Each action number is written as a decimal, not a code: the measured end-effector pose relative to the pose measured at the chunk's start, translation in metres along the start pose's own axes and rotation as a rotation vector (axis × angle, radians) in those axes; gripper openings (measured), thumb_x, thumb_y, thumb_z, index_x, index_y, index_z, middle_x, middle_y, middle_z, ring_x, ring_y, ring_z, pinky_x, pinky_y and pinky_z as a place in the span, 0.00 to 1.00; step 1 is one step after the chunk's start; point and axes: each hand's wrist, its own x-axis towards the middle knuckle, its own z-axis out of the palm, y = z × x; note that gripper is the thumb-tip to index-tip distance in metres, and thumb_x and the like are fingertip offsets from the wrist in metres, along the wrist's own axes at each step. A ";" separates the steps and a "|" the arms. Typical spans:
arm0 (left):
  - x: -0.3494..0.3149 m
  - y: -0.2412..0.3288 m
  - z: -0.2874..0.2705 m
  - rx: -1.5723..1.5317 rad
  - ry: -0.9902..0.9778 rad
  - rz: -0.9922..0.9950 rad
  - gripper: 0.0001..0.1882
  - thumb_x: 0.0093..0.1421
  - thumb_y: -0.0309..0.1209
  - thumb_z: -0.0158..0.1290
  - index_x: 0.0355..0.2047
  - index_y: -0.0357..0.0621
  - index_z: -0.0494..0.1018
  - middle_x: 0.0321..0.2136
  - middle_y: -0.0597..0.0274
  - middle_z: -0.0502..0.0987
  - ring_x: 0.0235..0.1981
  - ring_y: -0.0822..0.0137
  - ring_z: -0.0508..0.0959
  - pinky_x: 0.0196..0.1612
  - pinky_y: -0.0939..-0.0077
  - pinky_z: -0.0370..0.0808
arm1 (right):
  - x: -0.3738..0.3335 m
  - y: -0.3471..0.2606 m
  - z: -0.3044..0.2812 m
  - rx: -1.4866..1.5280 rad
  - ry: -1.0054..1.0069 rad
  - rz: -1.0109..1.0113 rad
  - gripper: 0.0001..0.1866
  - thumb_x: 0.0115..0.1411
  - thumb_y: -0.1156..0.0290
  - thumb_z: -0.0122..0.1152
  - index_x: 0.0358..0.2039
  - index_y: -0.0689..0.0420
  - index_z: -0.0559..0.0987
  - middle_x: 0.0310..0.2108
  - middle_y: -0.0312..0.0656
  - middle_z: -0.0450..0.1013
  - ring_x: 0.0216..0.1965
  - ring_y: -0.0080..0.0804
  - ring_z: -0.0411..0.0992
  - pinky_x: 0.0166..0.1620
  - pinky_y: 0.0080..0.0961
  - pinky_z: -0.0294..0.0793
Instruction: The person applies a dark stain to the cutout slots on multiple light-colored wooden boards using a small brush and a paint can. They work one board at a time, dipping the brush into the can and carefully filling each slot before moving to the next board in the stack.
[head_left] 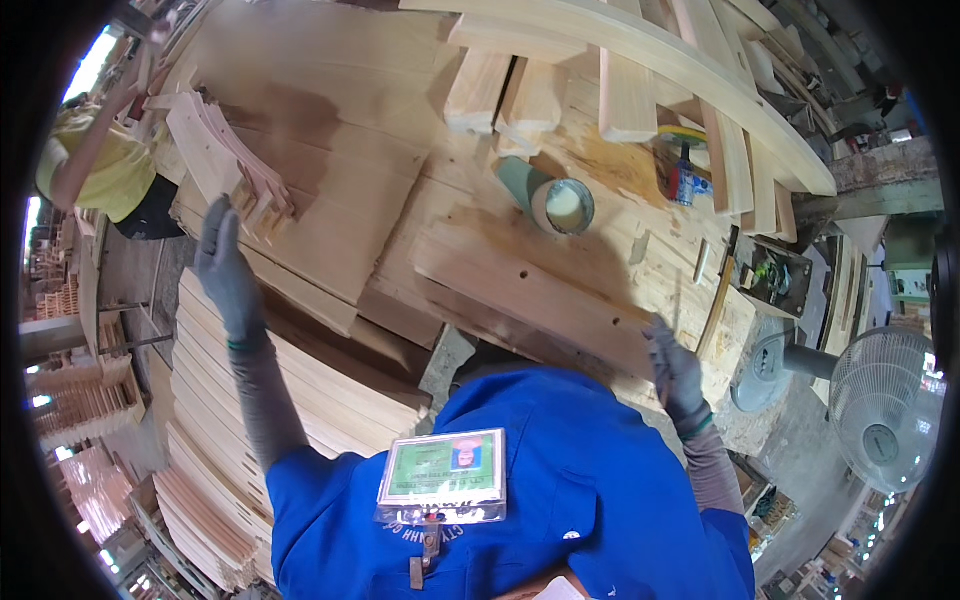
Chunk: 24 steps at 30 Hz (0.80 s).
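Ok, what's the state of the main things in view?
Left hand: gloved, open, holding nothing.
Right hand: gloved, partly curled, grip unclear.
Board: lying flat, two holes showing.
Cup: uncovered, pale contents inside.
Slats: lined up side by side.
Badge: clipped on, facing outward.
Fan: cannot tell whether spinning.

A grey fan point(882, 405) stood at right, a blue-and-red bottle point(683, 181) at upper right, stacked wood pieces point(88, 402) lay at far left, and a co-worker point(108, 165) in a yellow top was at upper left.

Edges bow into black, glare streaks the badge point(442, 477), and the upper left blurs.
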 end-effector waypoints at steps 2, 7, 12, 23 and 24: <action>-0.052 0.008 0.014 -0.025 -0.058 -0.093 0.16 0.59 0.24 0.48 0.47 0.31 0.70 0.44 0.53 0.74 0.46 0.67 0.72 0.53 0.77 0.67 | -0.011 0.014 0.006 -0.311 -0.177 -0.038 0.31 0.57 0.59 0.55 0.56 0.64 0.63 0.48 0.57 0.66 0.51 0.50 0.66 0.62 0.44 0.52; -0.164 -0.012 0.041 -0.939 -0.394 -0.791 0.17 0.62 0.31 0.44 0.47 0.31 0.69 0.46 0.45 0.72 0.49 0.55 0.73 0.54 0.61 0.69 | -0.015 0.048 0.039 -0.699 -0.191 -0.225 0.45 0.49 0.43 0.56 0.59 0.62 0.58 0.58 0.60 0.55 0.58 0.57 0.56 0.59 0.49 0.53; -0.216 0.009 0.076 -1.229 -0.076 -1.186 0.20 0.61 0.37 0.48 0.46 0.31 0.67 0.45 0.42 0.72 0.43 0.54 0.75 0.48 0.62 0.73 | 0.005 0.044 0.039 -0.574 -0.280 -0.155 0.55 0.35 0.45 0.67 0.59 0.62 0.55 0.47 0.52 0.65 0.45 0.51 0.64 0.48 0.43 0.65; -0.261 0.049 0.123 -1.363 -0.017 -0.939 0.36 0.58 0.56 0.46 0.52 0.33 0.61 0.49 0.44 0.68 0.45 0.53 0.72 0.51 0.64 0.69 | 0.022 -0.037 0.017 -0.377 -0.210 -0.295 0.50 0.39 0.45 0.64 0.56 0.66 0.61 0.45 0.52 0.67 0.43 0.47 0.66 0.49 0.39 0.65; -0.266 0.047 0.124 -1.393 -0.128 -0.793 0.36 0.57 0.53 0.47 0.52 0.32 0.61 0.48 0.45 0.68 0.51 0.51 0.68 0.55 0.61 0.65 | 0.026 -0.045 0.022 -0.399 -0.143 -0.400 0.48 0.40 0.46 0.64 0.56 0.66 0.61 0.45 0.51 0.67 0.43 0.47 0.67 0.49 0.39 0.65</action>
